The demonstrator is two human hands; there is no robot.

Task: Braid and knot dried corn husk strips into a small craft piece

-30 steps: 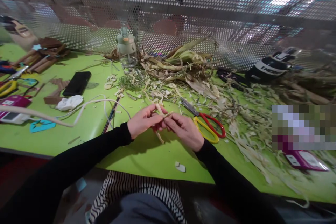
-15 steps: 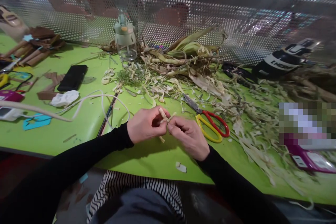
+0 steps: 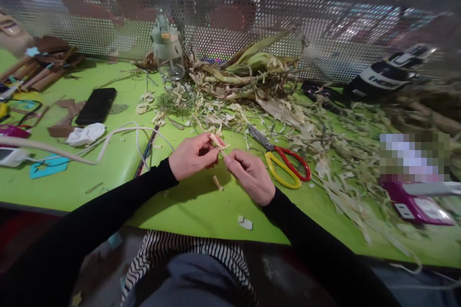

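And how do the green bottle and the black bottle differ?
The green bottle is see-through low down, showing a straw inside; the black bottle looks opaque. The black bottle has a white band with dark lettering; the green bottle shows no such band. The green bottle appears upright, while the black bottle slants in the picture. Both are at the back of the table, near the mesh panel.

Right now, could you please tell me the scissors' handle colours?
The scissors have a red handle and a yellow handle, seen best in the head view.
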